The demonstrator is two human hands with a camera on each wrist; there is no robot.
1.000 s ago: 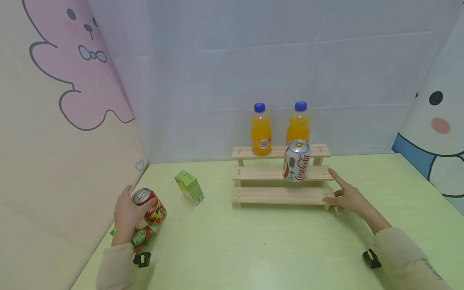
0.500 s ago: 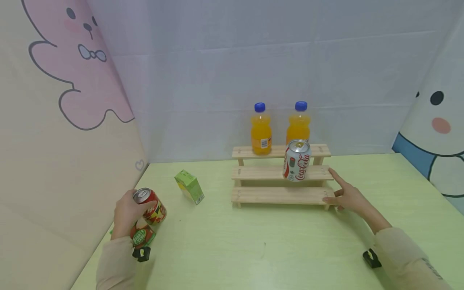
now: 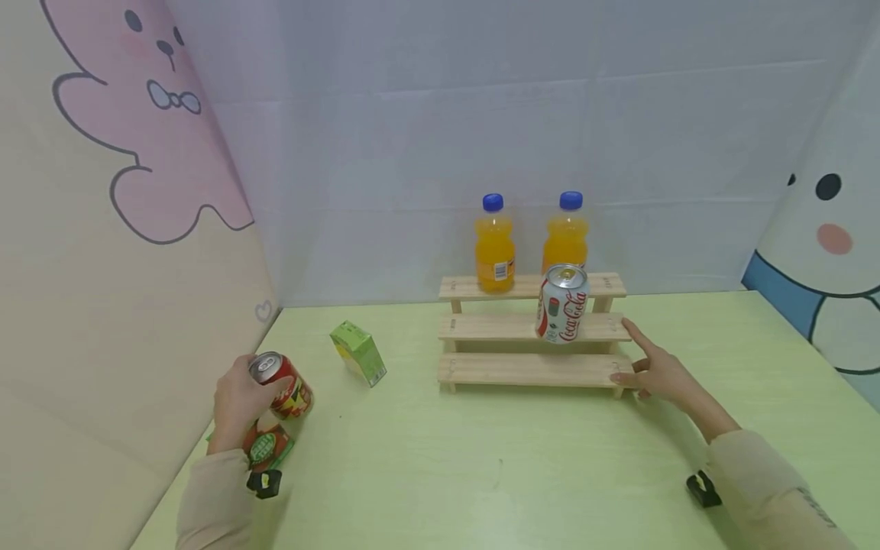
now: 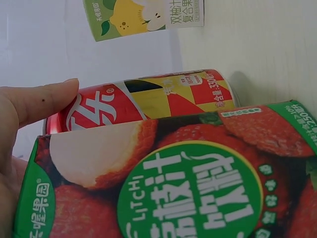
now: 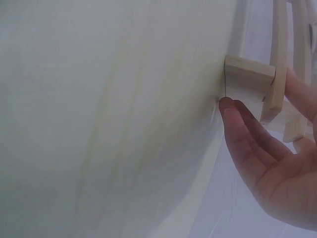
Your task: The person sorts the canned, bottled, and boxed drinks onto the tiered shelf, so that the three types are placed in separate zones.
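Observation:
At the left, my left hand (image 3: 237,401) grips a red and yellow soda can (image 3: 296,396) near its top, thumb on the near side. In the left wrist view, a litchi juice carton (image 4: 193,193) stands in front of the can and hides its lower side. My right hand (image 3: 663,376) holds the right end of a three-tier wooden display rack (image 3: 502,370). Its index finger lies against the middle tier and its thumb is at the lowest. On the middle tier stands a white Coca-Cola can (image 3: 564,309).
Two orange juice bottles (image 3: 495,256) with blue caps stand on the top tier, one partly behind the Coca-Cola can. A green juice carton (image 3: 360,355) stands between the rack and my left hand. Fabric walls (image 3: 412,153) border the pale table (image 3: 440,473).
My left fingers have come down and closed around the soda can. The can has shifted slightly away from me. My right hand and the rack have stayed put.

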